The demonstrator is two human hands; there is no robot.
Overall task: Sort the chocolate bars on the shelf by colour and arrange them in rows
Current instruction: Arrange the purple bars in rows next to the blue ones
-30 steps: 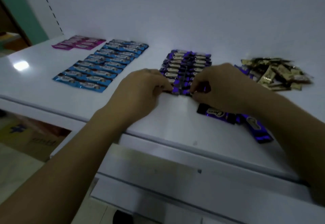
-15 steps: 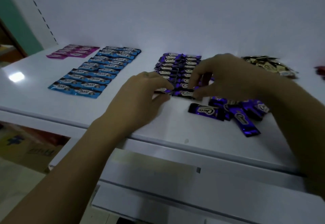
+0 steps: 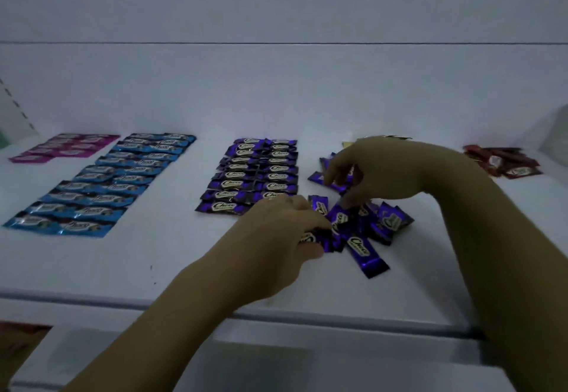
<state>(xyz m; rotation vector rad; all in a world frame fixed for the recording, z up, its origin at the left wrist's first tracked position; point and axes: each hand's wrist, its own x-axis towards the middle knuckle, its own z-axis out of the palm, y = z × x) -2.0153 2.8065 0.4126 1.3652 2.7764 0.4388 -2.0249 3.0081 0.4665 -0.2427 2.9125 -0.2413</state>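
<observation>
Shelf (image 3: 172,262) boards, white and broad, carry finished blue rows (image 3: 101,182) and pink rows (image 3: 64,147) at the left, purple rows (image 3: 255,173) in the middle and a red pile (image 3: 504,161) far right. Just right of the purple rows lies the loose purple heap (image 3: 372,225). Both hands were at the front of the purple rows half a second ago and have shifted to that heap. One bar looks placed, and the next is being fetched. The left hand (image 3: 276,231) curls round a purple bar (image 3: 308,238). The right hand (image 3: 378,170) touches the heap's far side with bent fingers, grip unclear.
</observation>
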